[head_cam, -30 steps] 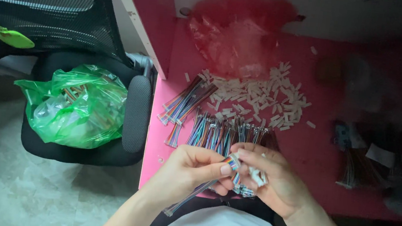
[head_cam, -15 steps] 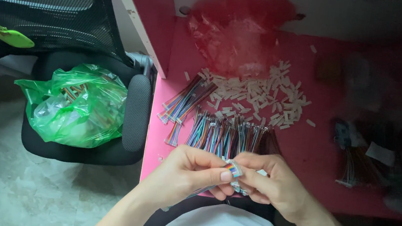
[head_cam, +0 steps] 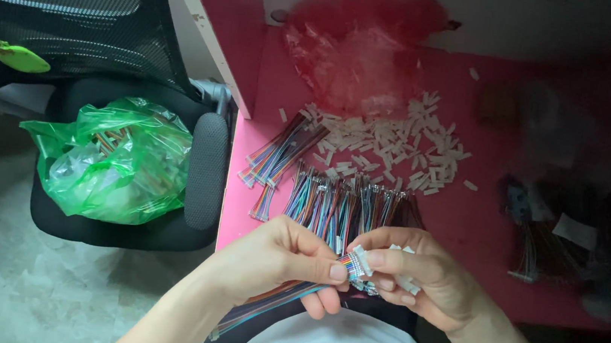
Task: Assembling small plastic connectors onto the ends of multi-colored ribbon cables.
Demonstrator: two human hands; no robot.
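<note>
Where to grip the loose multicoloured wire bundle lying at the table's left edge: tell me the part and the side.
Grip the wire bundle at its bare mid-length, coming from above, fingers across its width. It lies flat and slanted on the pink table, with connector ends at its lower-left tip.

Left hand (head_cam: 277, 259) pinches a multicoloured wire bundle (head_cam: 273, 303), right hand (head_cam: 423, 278) grips its white connector (head_cam: 361, 260) over the pink table (head_cam: 481, 228); loose white connectors (head_cam: 391, 146) lie scattered behind.
</note>
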